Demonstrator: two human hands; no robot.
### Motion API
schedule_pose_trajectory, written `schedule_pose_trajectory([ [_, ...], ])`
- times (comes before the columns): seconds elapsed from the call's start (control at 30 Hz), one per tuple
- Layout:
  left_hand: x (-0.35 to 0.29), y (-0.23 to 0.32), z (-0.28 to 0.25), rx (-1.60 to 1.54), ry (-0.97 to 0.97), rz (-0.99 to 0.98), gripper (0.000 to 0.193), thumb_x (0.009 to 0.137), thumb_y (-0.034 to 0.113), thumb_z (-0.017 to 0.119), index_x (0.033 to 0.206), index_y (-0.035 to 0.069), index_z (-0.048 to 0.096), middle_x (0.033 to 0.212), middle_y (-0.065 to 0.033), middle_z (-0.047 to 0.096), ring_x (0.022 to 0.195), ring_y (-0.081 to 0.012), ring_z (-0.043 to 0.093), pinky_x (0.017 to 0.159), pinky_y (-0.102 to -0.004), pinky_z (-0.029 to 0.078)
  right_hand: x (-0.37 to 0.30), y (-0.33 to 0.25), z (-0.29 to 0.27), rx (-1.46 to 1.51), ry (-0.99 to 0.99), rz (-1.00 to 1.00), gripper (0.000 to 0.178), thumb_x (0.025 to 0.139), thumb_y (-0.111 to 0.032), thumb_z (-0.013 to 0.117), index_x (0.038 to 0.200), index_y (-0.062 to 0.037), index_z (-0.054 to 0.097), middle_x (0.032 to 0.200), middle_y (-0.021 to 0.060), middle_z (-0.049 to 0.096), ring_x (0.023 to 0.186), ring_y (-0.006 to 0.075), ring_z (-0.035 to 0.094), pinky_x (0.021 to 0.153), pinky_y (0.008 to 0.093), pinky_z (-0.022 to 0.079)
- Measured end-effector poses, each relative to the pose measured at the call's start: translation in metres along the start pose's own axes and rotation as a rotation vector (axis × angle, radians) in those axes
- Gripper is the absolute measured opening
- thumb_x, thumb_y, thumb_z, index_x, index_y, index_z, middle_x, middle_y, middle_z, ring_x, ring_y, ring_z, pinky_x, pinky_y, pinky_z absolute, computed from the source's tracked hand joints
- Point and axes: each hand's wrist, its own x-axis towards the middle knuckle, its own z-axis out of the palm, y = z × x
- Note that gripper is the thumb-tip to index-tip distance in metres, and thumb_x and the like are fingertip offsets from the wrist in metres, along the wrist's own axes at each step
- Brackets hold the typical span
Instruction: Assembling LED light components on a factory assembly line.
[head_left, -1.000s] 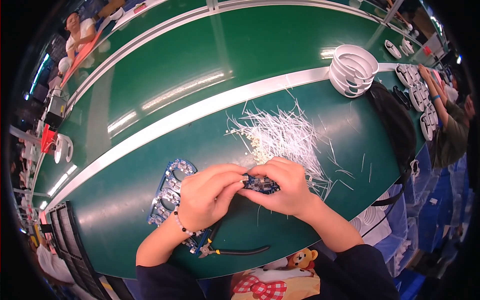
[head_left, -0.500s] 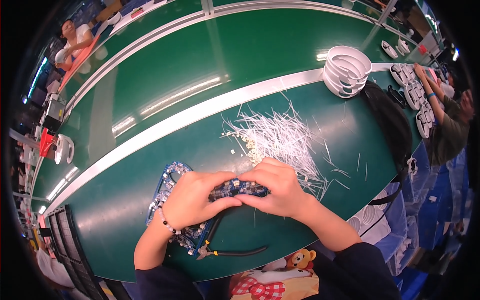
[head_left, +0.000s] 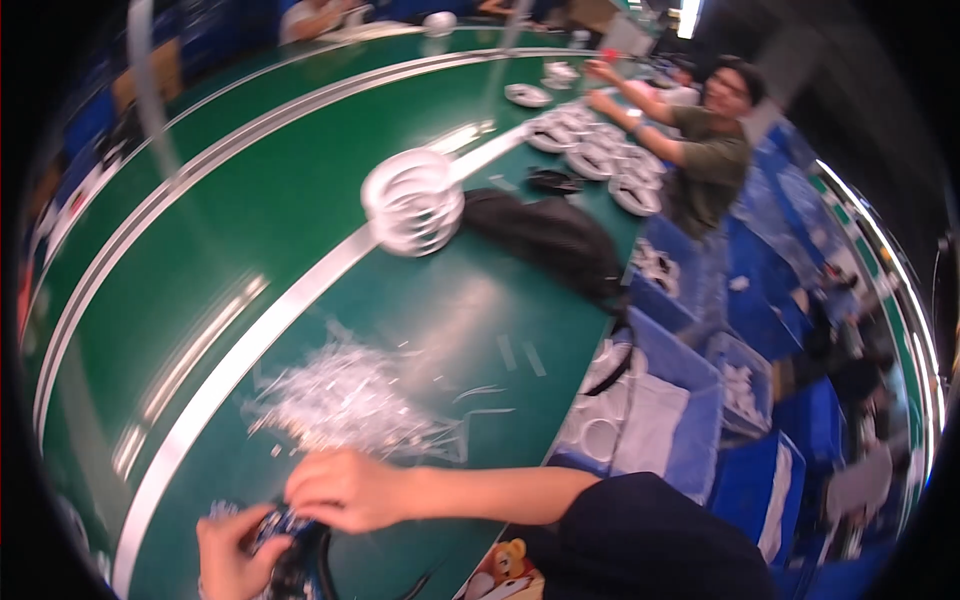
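At the lower left, my left hand (head_left: 232,552) grips a small blue circuit board (head_left: 277,524) between thumb and fingers. My right hand (head_left: 348,490) is closed at the board's upper right edge, its fingers curled and blurred, partly hiding it. Below the hands, a black cutter handle (head_left: 325,568) lies on the green table (head_left: 480,345). More dark and blue board parts lie under the left hand, too smeared to make out. Just beyond my right hand spreads a pile of thin white strips (head_left: 345,395).
A stack of white rings (head_left: 415,208) stands by the white divider strip. Right of it lies a black bag (head_left: 550,240). A co-worker (head_left: 710,150) reaches over white plastic housings (head_left: 590,150) at the far end. Blue bins (head_left: 680,350) line the table's right side.
The view has swung to the right, so my hands, the strips and the rings now appear further left. My right hand has shifted from gripping the board's end to its upper edge.
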Motion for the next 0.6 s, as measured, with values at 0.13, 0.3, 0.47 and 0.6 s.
schedule_pose_trajectory([
  [0.13, 0.015, 0.033, -0.005, 0.104, -0.234, -0.117, 0.026, 0.073, 0.009, 0.067, 0.096, 0.0, 0.063, 0.068, -0.0173, 0.059, 0.056, -0.0234, 0.055, 0.056, -0.032, 0.045, -0.005, -0.006, -0.007, 0.112, 0.056, 0.063, 0.008, 0.071, 0.0, 0.062, 0.074, -0.0015, 0.054, 0.079, 0.0092, 0.058, 0.074, 0.0266, 0.057, 0.062, 0.0341, 0.046],
  [0.3, 0.015, 0.028, -0.007, 0.043, -0.193, -0.094, 0.03, 0.072, 0.006, 0.066, 0.101, -0.003, 0.061, 0.06, -0.0109, 0.055, 0.052, -0.0133, 0.046, 0.052, -0.0285, 0.041, -0.001, -0.003, -0.021, -0.105, 0.101, 0.115, 0.009, 0.072, -0.004, 0.062, 0.075, -0.0019, 0.054, 0.078, 0.009, 0.056, 0.072, 0.0274, 0.054, 0.065, 0.0355, 0.043],
  [0.47, 0.012, 0.018, -0.016, -0.016, -0.2, -0.177, 0.03, 0.074, 0.002, 0.064, 0.103, -0.004, 0.06, 0.061, -0.0044, 0.053, 0.055, -0.0081, 0.045, 0.051, -0.025, 0.041, -0.005, 0.014, -0.02, -0.492, 0.086, 0.198, 0.011, 0.074, -0.009, 0.062, 0.08, -0.0013, 0.058, 0.083, 0.0089, 0.055, 0.08, 0.0257, 0.051, 0.073, 0.0365, 0.04],
  [0.6, 0.013, 0.017, -0.019, 0.01, -0.195, -0.171, 0.031, 0.074, 0.003, 0.065, 0.104, -0.004, 0.06, 0.06, -0.0039, 0.051, 0.054, -0.0081, 0.045, 0.051, -0.0247, 0.04, -0.003, 0.004, -0.014, -0.204, 0.02, 0.131, 0.011, 0.074, -0.01, 0.063, 0.079, -0.0008, 0.059, 0.081, 0.0086, 0.055, 0.078, 0.0261, 0.052, 0.068, 0.0361, 0.042],
])
